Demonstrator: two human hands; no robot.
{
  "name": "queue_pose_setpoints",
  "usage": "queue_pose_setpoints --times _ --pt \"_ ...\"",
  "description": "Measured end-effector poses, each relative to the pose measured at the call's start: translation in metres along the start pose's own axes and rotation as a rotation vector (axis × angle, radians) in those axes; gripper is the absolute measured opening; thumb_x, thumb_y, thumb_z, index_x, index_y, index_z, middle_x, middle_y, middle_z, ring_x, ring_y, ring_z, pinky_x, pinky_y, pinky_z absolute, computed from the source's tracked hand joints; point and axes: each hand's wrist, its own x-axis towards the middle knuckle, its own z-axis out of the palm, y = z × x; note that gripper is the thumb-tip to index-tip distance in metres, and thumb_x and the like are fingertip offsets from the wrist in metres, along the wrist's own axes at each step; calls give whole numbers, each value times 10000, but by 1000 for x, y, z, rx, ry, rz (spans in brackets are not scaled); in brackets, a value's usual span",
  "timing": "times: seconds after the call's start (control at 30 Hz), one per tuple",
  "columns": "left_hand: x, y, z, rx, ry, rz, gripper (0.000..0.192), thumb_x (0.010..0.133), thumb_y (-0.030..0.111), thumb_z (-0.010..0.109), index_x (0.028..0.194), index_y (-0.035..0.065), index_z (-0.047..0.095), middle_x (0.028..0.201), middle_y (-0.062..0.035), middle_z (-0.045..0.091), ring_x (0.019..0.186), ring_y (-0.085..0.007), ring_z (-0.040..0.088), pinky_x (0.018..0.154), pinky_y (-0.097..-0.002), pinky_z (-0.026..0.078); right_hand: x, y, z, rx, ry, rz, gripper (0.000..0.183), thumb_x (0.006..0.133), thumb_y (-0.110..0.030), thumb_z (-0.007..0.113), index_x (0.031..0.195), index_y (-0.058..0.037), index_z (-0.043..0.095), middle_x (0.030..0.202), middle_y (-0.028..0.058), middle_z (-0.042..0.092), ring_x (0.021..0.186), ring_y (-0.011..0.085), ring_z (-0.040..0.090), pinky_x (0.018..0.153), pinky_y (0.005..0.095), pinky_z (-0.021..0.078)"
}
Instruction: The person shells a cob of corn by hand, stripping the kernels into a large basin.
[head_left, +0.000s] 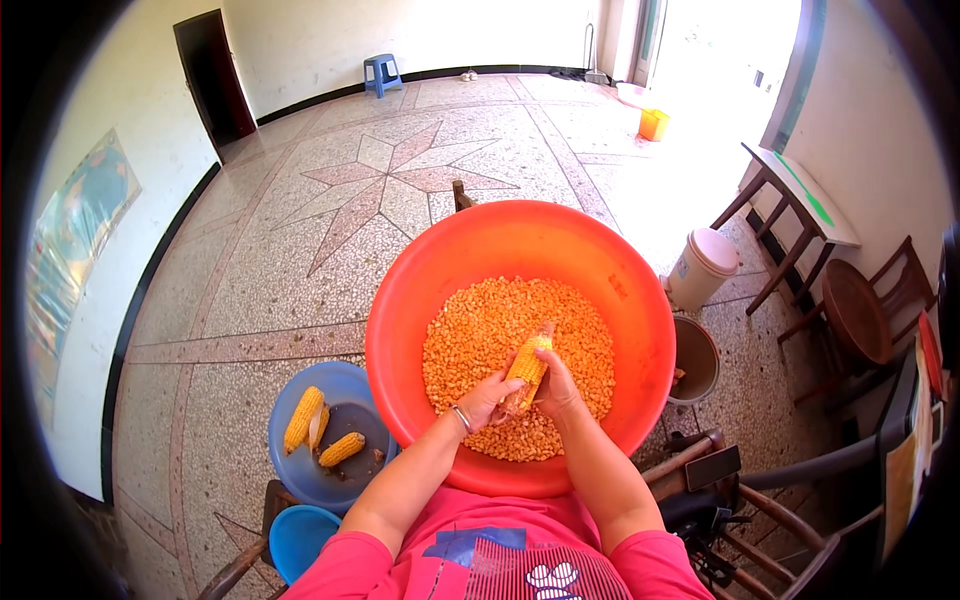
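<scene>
Both my hands grip one ear of dried corn (529, 367), tilted with its silky tip pointing away from me. My left hand (489, 396) is wrapped around its left side near the lower end, and a metal bangle circles that wrist. On the other side, my right hand (558, 384) presses the cob with the thumb along its upper part. Below them lies a thick layer of loose corn kernels (480, 330) in a large red-orange plastic basin (517, 232). Fingers under the cob are partly hidden.
Left of the basin, a blue basin (330, 480) holds several ears of corn (304, 420). A smaller blue bowl (300, 544) sits nearer me. To the right stand an open bucket (701, 375), a lidded white bucket (697, 274) and a wooden chair (780, 517) bearing a phone (712, 466).
</scene>
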Motion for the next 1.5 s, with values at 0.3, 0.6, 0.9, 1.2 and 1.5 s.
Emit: queue_pose_setpoints --times 0.3,0.6,0.9,1.2,1.5 --pt "-11 7 18 333 47 111 567 795 198 648 1268 77 360 953 -11 543 748 -76 517 594 -208 436 1 3 4 -6 44 -61 329 830 -225 501 1082 -15 479 966 127 573 905 246 554 847 382 439" --pt "-4 3 9 255 52 77 695 801 311 650 1340 73 280 979 -21 545 758 -77 531 588 -200 442 -2 0 4 25 48 5 347 815 -252 517 1066 -14 493 974 136 586 919 251 560 845 384 442" --pt "-10 10 26 266 111 121 566 839 335 595 1288 98 345 750 12 530 532 -60 470 413 -198 344 -1 -1 2 45 33 12 337 825 -245 512 1082 -28 484 984 118 578 912 251 552 844 383 437" --pt "1 -7 8 288 46 279 852 756 154 699 1401 113 145 1033 -48 537 795 -88 528 602 -203 446 -4 -1 9 15 44 -5 331 829 -236 519 1085 -30 483 972 115 577 911 245 555 835 395 448" --pt "1 -3 5 20 121 39 392 892 379 464 1177 111 434 807 14 561 598 -74 521 472 -219 431 -3 -1 6 43 58 -7 340 813 -248 522 1063 -18 491 956 138 599 901 262 574 830 384 453"
